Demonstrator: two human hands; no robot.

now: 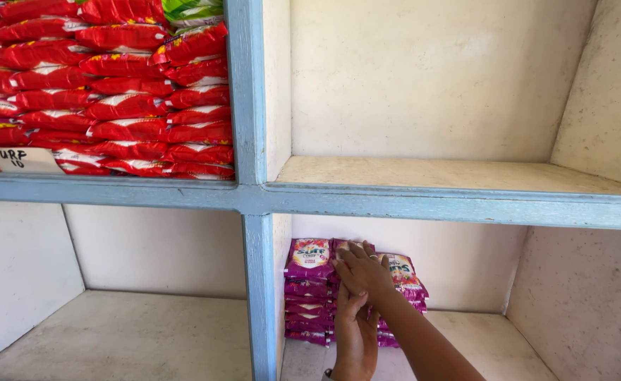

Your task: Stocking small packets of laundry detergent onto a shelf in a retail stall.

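Observation:
Two side-by-side stacks of magenta and purple packets stand at the back left of the lower right shelf compartment. My right hand reaches in from the lower right and lies palm down across the top of the stacks, fingers spread. My left hand comes up from the bottom edge, its fingers extended and pressed against the front of the stacks where the two meet. Neither hand visibly closes around a packet. The middle of the stacks is hidden behind my hands.
The shelving has a blue painted wooden frame and pale walls. The upper left compartment is packed with red packets, with a handwritten paper label at its front. A green and white packet lies on top.

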